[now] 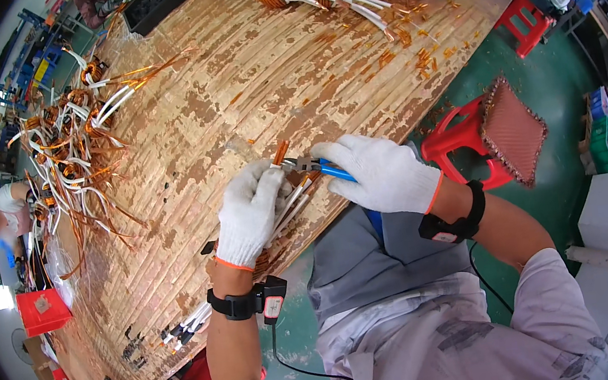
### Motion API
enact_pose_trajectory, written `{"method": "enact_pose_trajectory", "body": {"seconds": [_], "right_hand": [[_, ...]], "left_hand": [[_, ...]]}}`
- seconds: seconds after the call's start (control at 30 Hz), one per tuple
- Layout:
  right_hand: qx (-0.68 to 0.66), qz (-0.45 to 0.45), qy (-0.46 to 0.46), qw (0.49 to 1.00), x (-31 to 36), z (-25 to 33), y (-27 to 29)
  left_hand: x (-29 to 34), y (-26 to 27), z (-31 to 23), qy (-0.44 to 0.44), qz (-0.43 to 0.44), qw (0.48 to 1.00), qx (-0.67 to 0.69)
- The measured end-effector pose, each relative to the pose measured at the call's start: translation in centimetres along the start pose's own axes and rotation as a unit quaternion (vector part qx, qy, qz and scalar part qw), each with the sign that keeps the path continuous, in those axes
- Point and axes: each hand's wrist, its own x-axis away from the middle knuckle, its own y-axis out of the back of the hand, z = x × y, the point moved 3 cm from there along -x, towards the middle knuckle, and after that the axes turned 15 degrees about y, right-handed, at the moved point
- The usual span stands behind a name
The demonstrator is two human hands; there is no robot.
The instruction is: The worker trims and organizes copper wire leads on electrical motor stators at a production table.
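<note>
White-sleeved copper wires [295, 208] clasped and partly hidden by white-gloved left hand [247, 210], blue-handled metal pliers [336, 171] gripped near their ends by white-gloved right hand [387, 171], copper-wound coils [94, 124] heaped far left

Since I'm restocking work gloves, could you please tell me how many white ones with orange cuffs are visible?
2: one on the left hand, holding copper wire ends; one on the right hand, gripping blue-handled pliers. More may be hidden from view.

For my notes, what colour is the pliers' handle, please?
The handle is blue in the head view.
</note>
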Motion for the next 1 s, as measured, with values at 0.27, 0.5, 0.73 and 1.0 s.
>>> {"method": "enact_pose_trajectory", "body": {"seconds": [0.27, 0.5, 0.73, 1.0], "right_hand": [[-0.026, 0.048, -0.034, 0.998, -0.5, 0.4, 0.1], [-0.046, 0.037, -0.037, 0.998, -0.2, 0.4, 0.0], [0.020, 0.013, -0.021, 1.000, -0.1, 0.5, -0.6], [-0.081, -0.012, -0.038, 0.996, 0.5, 0.0, -0.3]], "left_hand": [[-0.1, -0.1, 0.2, -0.016, -0.011, 0.998, -0.065], [0.2, -0.1, 0.1, 0.001, 0.003, 0.999, -0.037], [0.3, -0.2, 0.1, 0.009, 0.006, 1.000, -0.015], [0.3, -0.5, -0.3, -0.026, 0.000, 0.998, -0.055]]}}
